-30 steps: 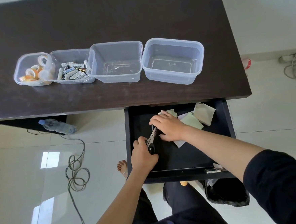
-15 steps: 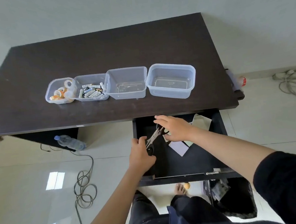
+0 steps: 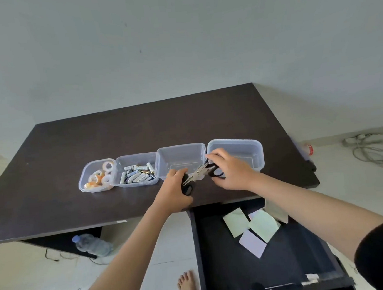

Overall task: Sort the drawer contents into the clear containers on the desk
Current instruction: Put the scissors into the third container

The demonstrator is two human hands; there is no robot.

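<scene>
Two pairs of scissors above the desk [image 3: 52, 177], at the near wall of the third container [image 3: 180, 159]. Left hand [image 3: 174, 191] clenched around the black handles of one pair of scissors [image 3: 188, 183]; right hand [image 3: 231, 171] curled around the black handles of a second pair of scissors [image 3: 212, 171]. Blades of both meeting and crossing just in front of the third container, not yet inside it. Left of the third container: the box with batteries [image 3: 137, 173], then the box with tape rolls [image 3: 98, 177]. Right of the third container: the fourth container [image 3: 236, 146], probably empty. Below and right of the third container: the open drawer [image 3: 284, 256], with sticky notes [image 3: 257, 228] waiting inside.

Possible trouble from here: blades tangled together, so one pair dragged out while releasing the other. Light plastic wall easily pushed, so the third container possibly sliding against the batteries. Points near the fingers, so a small cut possible if released carelessly. Also a drop outside the rim, down to the floor near the bare foot [image 3: 186, 283].
</scene>
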